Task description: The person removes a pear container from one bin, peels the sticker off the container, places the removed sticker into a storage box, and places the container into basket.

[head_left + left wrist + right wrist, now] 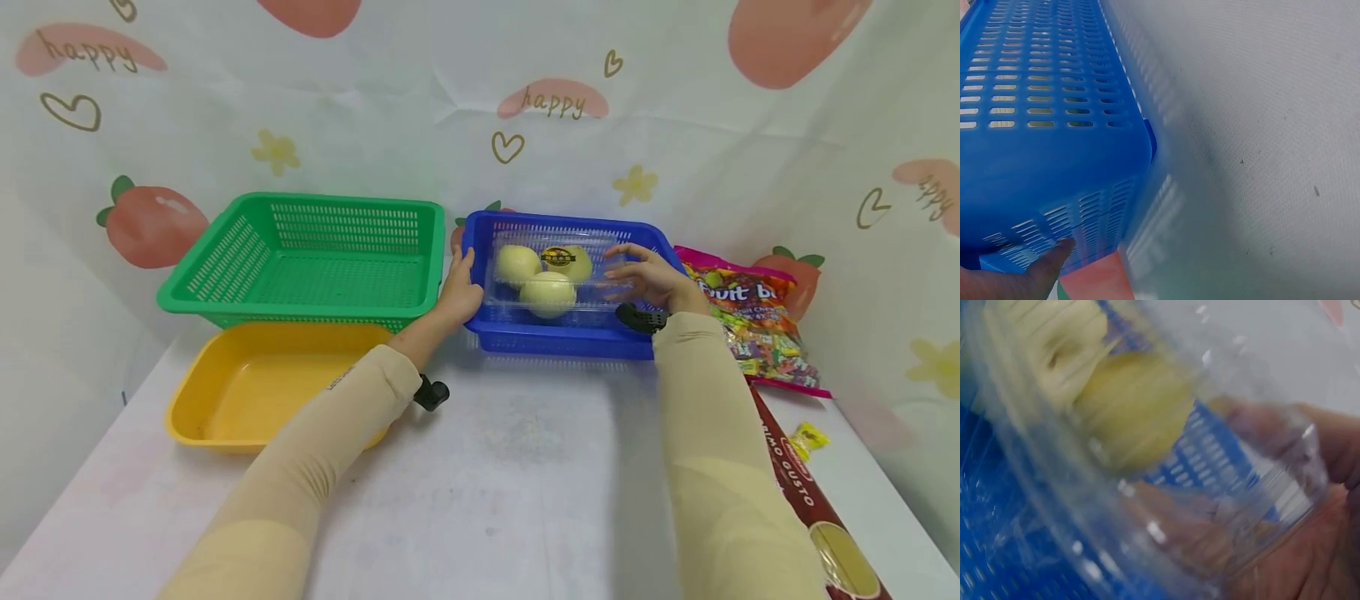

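A clear plastic container (596, 293) with a black-and-gold label sits in the blue basket (570, 342). Inside it are three pale yellow, round fruits (547, 295), one with a dimple in the right wrist view. My right hand (651, 279) grips the container's right end, its fingers spread over the clear plastic. At the basket's left end, my left hand (457, 296) holds the rim. One finger (1054, 259) of it lies against the slotted outer wall in the left wrist view; its other fingers are hidden there. Blur softens the right wrist view.
Left of the blue basket stands a green basket (438, 250), with a yellow tub (247, 400) in front. At right lie a candy bag (772, 325), a small yellow wrapped candy (807, 440) and a long dark red package (806, 500). A printed cloth (390, 100) hangs behind.
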Motion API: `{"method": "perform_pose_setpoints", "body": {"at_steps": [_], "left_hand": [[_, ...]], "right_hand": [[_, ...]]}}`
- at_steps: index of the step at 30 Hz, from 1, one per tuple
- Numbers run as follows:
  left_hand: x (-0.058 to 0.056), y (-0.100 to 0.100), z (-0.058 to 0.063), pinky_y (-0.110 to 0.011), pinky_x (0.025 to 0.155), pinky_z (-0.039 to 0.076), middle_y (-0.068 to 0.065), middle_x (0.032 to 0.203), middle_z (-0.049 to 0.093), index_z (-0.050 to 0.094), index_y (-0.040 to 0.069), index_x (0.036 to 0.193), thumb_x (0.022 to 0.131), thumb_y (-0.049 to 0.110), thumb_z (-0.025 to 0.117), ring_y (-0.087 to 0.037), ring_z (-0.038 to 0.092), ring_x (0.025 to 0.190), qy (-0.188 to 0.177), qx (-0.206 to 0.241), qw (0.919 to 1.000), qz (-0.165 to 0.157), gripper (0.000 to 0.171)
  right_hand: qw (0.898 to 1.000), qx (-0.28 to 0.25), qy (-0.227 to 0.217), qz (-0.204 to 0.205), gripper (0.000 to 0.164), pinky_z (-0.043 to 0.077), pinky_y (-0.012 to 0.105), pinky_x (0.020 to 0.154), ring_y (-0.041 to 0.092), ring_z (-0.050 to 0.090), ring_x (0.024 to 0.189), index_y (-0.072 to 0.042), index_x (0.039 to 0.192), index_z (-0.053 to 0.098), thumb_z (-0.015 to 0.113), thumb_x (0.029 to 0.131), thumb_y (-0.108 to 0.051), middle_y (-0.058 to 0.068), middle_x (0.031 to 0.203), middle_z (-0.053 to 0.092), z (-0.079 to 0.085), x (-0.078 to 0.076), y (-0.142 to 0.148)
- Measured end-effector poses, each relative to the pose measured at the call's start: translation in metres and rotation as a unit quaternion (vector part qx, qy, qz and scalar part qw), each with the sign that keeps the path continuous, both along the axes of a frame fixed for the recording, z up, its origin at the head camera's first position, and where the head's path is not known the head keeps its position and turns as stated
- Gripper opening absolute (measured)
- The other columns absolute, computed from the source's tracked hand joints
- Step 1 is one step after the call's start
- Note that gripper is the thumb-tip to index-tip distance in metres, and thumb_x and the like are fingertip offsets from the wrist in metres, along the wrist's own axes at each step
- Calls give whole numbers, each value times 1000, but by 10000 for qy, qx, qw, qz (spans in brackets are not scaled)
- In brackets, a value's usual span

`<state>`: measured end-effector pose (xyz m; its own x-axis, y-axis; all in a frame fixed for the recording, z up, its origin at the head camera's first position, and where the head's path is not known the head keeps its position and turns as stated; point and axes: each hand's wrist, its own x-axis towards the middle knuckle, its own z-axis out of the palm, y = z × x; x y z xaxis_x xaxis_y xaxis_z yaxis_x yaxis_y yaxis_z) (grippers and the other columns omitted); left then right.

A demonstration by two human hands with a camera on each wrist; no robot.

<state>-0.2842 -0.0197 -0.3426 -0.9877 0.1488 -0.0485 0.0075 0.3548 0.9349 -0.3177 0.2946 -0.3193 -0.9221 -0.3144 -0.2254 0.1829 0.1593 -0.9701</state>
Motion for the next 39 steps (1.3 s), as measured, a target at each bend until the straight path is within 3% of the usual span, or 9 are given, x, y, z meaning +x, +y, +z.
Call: {"method": "perform_pose_setpoints", "body": {"at_steps": [13,27,39], "left_hand": [[1,-1,0,-42,119,9,-3,158,-10,8,10,150,86,-8,33,-25,-4,145,41,21,10000,30,72],[1,-1,-1,-40,119,8,-3,158,-10,8,10,150,85,-8,32,-23,-4,146,94,70,9999,35,72],[2,0,0,-41,119,7,-3,158,-9,8,10,150,85,-8,33,-23,-4,146,81,108,9999,76,72]], "right_hand": [[9992,-322,117,-197,23,58,33,70,16,69,85,-9,115,49,51,93,-3,8,117,38,9,8,10],[9918,-1169,507,46,20,59,35,71,21,70,87,-10,108,54,44,94,2,7,104,49,33,21,9],[9906,-1254,541,-60,19,59,35,71,20,70,87,-11,106,56,46,94,1,6,106,52,45,39,10]]}}
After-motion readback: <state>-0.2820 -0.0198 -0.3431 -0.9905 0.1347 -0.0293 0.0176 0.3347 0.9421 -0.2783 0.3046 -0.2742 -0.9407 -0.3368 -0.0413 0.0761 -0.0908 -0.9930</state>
